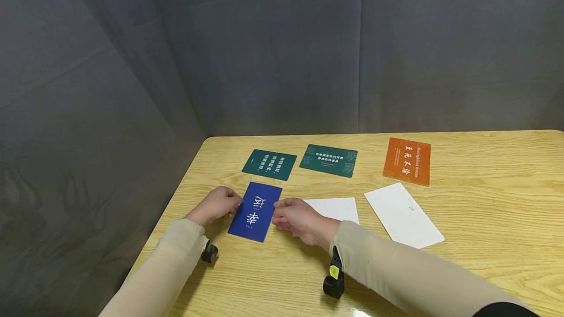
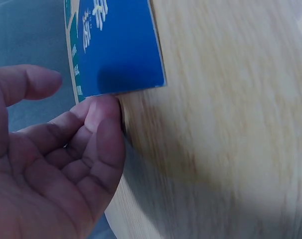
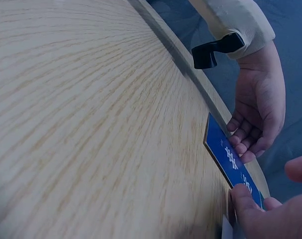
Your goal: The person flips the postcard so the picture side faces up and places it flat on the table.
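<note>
A: Where to start?

B: Far L. Log left hand (image 1: 218, 205) at L edge of blue card (image 1: 255, 212). Rate fingers as relaxed, loosely bent, w/ tips against card edge. Thumb apart from card, per L-wrist view.

A: Posn. of blue card?

B: Noted at table (image 1: 498, 185), btwn both hands, w/ white characters facing up. Fully flat or slightly raised: cannot tell.

A: Beyond it?

B: Found green card (image 1: 269, 164) w/ white text, just past far end of blue card, narrow gap btwn.

A: Moving R?

B: Log right hand (image 1: 304, 221) at R edge of blue card, opp. left hand. Rate fingers as relaxed, slightly bent, w/ fingertip contact at edge. Thumb apart, per R-wrist view. On both wrists, spotted small black devices (image 1: 209, 252).

A: Further R?

B: Second green card (image 1: 329, 160), beyond right hand and near first green one. White card (image 1: 337, 209), partly hidden by right hand and wrist. Then second white card (image 1: 404, 215), set at a slant, near first but apart. Last, orange card (image 1: 407, 161), near far end of second white card.

A: Backdrop?

B: Dark grey cloth (image 1: 282, 53) behind table.
</note>
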The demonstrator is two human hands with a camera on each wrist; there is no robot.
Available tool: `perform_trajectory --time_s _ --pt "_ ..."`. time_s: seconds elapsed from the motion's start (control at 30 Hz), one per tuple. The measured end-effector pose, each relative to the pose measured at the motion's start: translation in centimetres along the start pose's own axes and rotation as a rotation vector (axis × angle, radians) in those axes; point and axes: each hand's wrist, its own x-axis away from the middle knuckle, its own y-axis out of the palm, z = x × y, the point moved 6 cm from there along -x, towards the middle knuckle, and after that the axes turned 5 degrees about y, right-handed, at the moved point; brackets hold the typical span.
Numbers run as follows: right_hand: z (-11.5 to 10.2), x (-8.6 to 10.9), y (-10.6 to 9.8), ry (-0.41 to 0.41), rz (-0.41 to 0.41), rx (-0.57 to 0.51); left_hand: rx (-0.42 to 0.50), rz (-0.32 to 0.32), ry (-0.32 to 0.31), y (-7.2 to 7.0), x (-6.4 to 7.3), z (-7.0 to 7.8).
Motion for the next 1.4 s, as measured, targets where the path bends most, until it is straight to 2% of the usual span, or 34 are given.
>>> perform_trajectory --time_s 0.07,0.17,0.27,0.37,0.5,0.6,0.93,1.23,1.4 --pt "0.0 0.3 -0.4 0.004 -0.005 0.028 -0.009 0.016 -0.006 0.2 0.0 0.0" --pt "-0.2 0.7 -1.3 -0.002 -0.008 0.086 -0.045 0.064 0.028 0.6 0.3 0.7" --pt "-0.8 1.2 -2.3 -0.019 -0.017 0.102 -0.084 0.113 0.086 1.0 0.7 2.1" --pt "-1.3 1.6 -3.4 -0.024 -0.013 0.08 -0.072 0.118 0.134 1.6 1.1 3.8" --pt "-1.5 2.4 -5.3 -0.019 0.007 0.069 -0.006 0.059 0.158 2.9 1.6 5.7" --pt "-1.3 3.0 -6.6 -0.026 0.01 0.073 0.035 0.012 0.155 3.6 2.0 6.6" --pt "-1.2 4.8 -10.3 -0.046 0.048 0.155 0.232 -0.118 0.151 5.5 2.5 7.8" --pt "-1.0 7.3 -15.1 -0.05 0.1 0.292 0.262 -0.175 0.156 6.8 2.6 8.4" --pt "-0.7 8.2 -16.7 -0.039 0.106 0.318 0.262 -0.195 0.155 7.4 2.6 8.5"
